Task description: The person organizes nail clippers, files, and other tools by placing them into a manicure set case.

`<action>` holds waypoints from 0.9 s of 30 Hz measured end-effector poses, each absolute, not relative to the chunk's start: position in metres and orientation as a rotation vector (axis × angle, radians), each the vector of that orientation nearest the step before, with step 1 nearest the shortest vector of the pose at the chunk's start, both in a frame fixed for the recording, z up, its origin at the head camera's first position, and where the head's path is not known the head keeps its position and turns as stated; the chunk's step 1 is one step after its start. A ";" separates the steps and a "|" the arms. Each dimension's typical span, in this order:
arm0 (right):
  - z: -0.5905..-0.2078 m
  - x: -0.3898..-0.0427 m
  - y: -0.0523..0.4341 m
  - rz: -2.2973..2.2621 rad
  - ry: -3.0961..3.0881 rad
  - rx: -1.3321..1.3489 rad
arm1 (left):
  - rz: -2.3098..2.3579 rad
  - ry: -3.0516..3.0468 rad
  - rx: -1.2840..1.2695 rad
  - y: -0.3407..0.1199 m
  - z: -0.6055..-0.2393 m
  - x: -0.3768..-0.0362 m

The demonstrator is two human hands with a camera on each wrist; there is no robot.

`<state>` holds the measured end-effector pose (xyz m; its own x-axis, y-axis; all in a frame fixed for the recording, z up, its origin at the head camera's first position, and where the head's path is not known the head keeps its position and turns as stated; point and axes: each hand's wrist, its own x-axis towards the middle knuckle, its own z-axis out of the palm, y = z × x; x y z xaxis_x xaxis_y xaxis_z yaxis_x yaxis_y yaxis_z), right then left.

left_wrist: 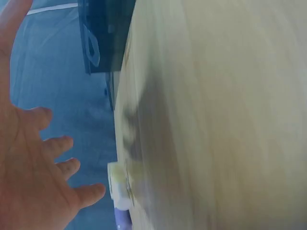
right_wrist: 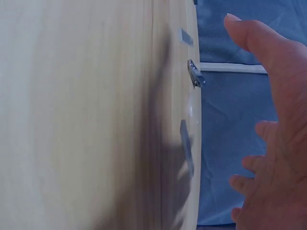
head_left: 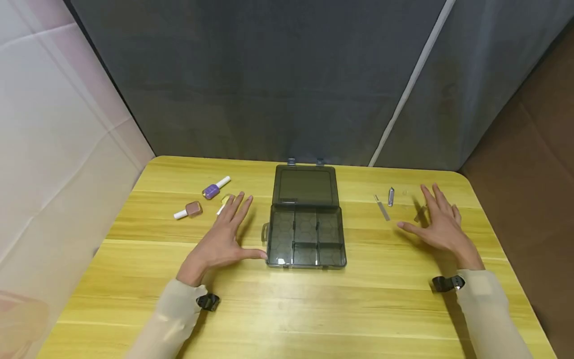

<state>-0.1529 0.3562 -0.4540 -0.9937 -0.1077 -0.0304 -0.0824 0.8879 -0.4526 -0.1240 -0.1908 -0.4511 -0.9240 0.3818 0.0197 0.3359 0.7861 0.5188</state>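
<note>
Compartment box (head_left: 282,234) stands open near the middle of the wooden bench (head_left: 305,314), and we note a dark curtain (head_left: 246,75) behind. We find its smoky, see-through lid (head_left: 307,184) laid back toward the curtain, with two latches at the far edge. We count five compartments: one long at the left, two deeper at the far side and two shorter at the near side. A loop handle (head_left: 264,233) sits on the left wall.

We record the left hand (head_left: 221,242) open, fingers spread, grasping nothing; its thumb tip is at the near left corner of the box, and we cannot tell whether it touches. We record the right hand (head_left: 441,224) likewise spread, well apart from the box, grasping nothing.

Left of the box we find three bottles with white caps, lying down: a purple bottle (head_left: 211,192), a brownish-pink bottle (head_left: 194,208) and a pale yellow bottle (left_wrist: 115,177), partly hidden by the left hand in the head view.

Right of the box we list a flat grey strip (head_left: 383,209), a second metal strip (right_wrist: 187,148) near the right hand, and nail clippers (head_left: 391,197).
</note>
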 end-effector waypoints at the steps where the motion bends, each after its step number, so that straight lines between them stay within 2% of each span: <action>1: -0.455 -0.153 0.358 -0.719 2.993 -0.141 | 0.826 2.874 0.589 -0.189 -0.451 -0.124; 18: -0.471 -0.152 0.376 -0.766 2.946 -0.047 | 0.853 2.732 0.732 -0.150 -0.456 -0.131; 27: -0.475 -0.159 0.378 -0.765 2.914 -0.026 | 0.811 2.717 0.734 -0.144 -0.458 -0.133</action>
